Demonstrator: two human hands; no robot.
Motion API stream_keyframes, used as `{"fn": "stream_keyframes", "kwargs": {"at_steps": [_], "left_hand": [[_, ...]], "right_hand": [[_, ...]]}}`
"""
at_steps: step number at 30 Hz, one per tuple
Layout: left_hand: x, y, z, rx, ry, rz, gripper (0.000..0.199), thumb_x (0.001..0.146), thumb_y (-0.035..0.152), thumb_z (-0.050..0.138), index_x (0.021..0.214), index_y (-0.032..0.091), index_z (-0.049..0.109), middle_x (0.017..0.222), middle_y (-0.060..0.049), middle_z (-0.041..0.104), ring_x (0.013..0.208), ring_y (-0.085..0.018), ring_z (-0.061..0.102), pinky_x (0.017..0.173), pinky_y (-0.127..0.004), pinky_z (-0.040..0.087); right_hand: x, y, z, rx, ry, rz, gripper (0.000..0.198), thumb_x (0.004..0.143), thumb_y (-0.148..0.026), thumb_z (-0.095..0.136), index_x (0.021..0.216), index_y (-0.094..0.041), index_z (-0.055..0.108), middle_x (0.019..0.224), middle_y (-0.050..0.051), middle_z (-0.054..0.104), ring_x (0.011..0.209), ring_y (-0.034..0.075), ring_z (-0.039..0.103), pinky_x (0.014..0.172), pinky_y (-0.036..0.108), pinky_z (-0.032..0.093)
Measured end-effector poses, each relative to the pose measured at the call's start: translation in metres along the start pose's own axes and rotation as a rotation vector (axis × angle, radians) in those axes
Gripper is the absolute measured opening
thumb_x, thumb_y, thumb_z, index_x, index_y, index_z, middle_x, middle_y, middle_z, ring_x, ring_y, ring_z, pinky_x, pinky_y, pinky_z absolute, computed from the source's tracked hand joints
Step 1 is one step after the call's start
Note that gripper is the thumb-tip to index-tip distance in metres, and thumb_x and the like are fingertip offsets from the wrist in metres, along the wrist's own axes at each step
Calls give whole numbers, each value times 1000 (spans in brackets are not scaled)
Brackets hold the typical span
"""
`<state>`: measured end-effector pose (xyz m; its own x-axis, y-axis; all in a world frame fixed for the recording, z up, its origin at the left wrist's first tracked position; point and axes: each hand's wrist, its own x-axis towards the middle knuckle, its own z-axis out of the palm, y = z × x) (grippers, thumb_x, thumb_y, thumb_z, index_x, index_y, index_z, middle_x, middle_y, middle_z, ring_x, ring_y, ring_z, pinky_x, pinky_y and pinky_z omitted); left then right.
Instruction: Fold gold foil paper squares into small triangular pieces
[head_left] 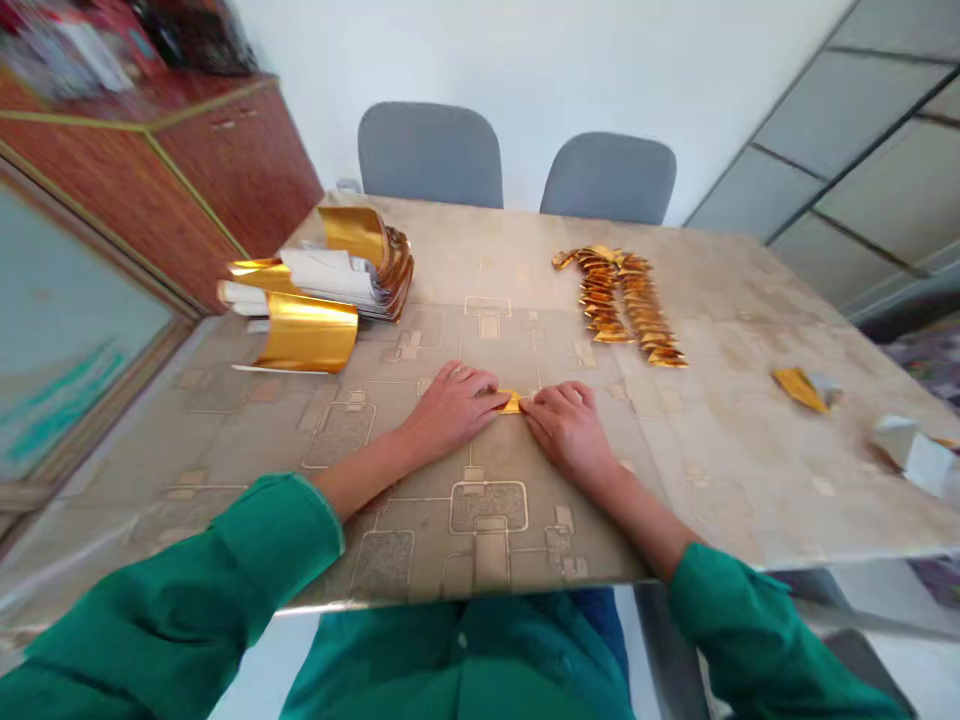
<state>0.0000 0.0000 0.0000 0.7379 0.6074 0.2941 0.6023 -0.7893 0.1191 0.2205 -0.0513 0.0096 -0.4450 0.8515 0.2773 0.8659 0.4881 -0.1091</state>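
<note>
A small folded piece of gold foil paper [511,402] lies on the patterned tablecloth in front of me. At its left end, my left hand [459,400] is closed, with the fingers pressing on the paper. My right hand [564,422] pinches the opposite end, fingers curled. Only the middle of the paper shows; both ends are hidden under my fingers. To the left are curled sheets of gold paper [311,332] with white backs, beside a thicker stack [396,275]. Two rows of folded gold pieces [651,312] stand beyond my right hand.
Two grey chairs [430,155] stand at the table's far side against a white wall. A loose gold piece [801,388] and a white-and-gold scrap [916,452] lie on the right. A reddish wooden cabinet [240,160] stands at the back left.
</note>
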Motion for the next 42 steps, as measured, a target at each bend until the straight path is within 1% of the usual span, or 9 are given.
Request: {"fn": "stream_keyframes", "kwargs": {"at_steps": [4, 9, 15, 19, 23, 28, 32, 37, 42], "left_hand": [[1, -6, -2, -11, 34, 61, 26, 93, 38, 65, 117, 27, 68, 106, -4, 70, 103, -23, 58, 106, -46, 30], [4, -8, 1, 72, 133, 115, 17, 98, 29, 57, 105, 22, 71, 91, -2, 72, 92, -20, 60, 108, -44, 32], [2, -2, -2, 52, 245, 34, 23, 100, 26, 51, 96, 17, 72, 81, -6, 73, 80, -20, 62, 84, -35, 45], [-2, 3, -3, -205, 269, -91, 23, 98, 30, 54, 94, 17, 73, 84, -6, 75, 77, -18, 66, 71, -28, 46], [-2, 7, -4, -512, 231, -215, 22, 97, 29, 57, 91, 18, 76, 81, -2, 77, 66, -14, 67, 61, -23, 44], [2, 11, -5, -693, 209, -299, 18, 91, 26, 61, 89, 17, 77, 74, -1, 76, 59, -12, 64, 56, -21, 42], [1, 14, -3, -709, 229, -341, 18, 89, 24, 61, 87, 15, 77, 70, 0, 74, 56, -11, 61, 54, -20, 41], [0, 20, -3, -659, 271, -301, 19, 88, 26, 62, 81, 15, 76, 68, -1, 74, 53, -10, 59, 53, -21, 40], [1, 21, -6, -824, 127, -333, 24, 91, 30, 57, 92, 15, 76, 68, -2, 74, 56, -12, 64, 54, -20, 44]], "right_hand": [[9, 6, -3, 105, -21, 53, 15, 97, -28, 58, 99, -20, 70, 91, 5, 67, 91, 21, 55, 85, 35, 35], [19, 14, -6, 232, -85, 44, 14, 86, -31, 73, 97, -22, 70, 89, 4, 66, 88, 21, 54, 78, 32, 38], [23, 16, 5, 480, 110, 50, 7, 92, -20, 63, 89, -21, 70, 81, 3, 67, 80, 18, 57, 75, 30, 41], [19, 17, 9, 701, 182, 124, 8, 91, -23, 64, 88, -23, 71, 80, 2, 69, 77, 17, 60, 73, 29, 44], [16, 19, 6, 839, 155, 162, 9, 89, -26, 65, 85, -24, 72, 77, 0, 69, 74, 15, 60, 72, 28, 44], [14, 25, 4, 1019, 74, 217, 13, 88, -35, 67, 88, -24, 74, 80, 0, 70, 75, 15, 60, 71, 28, 44], [15, 20, 3, 1042, 12, 249, 21, 90, -41, 62, 89, -23, 72, 82, 0, 69, 74, 15, 59, 68, 27, 43], [18, 10, 1, 980, 60, 301, 25, 87, -44, 64, 81, -20, 68, 75, 0, 64, 65, 13, 53, 61, 26, 41], [16, 13, 2, 965, 43, 310, 29, 88, -47, 62, 78, -20, 66, 73, 0, 65, 67, 13, 55, 62, 26, 41]]}}
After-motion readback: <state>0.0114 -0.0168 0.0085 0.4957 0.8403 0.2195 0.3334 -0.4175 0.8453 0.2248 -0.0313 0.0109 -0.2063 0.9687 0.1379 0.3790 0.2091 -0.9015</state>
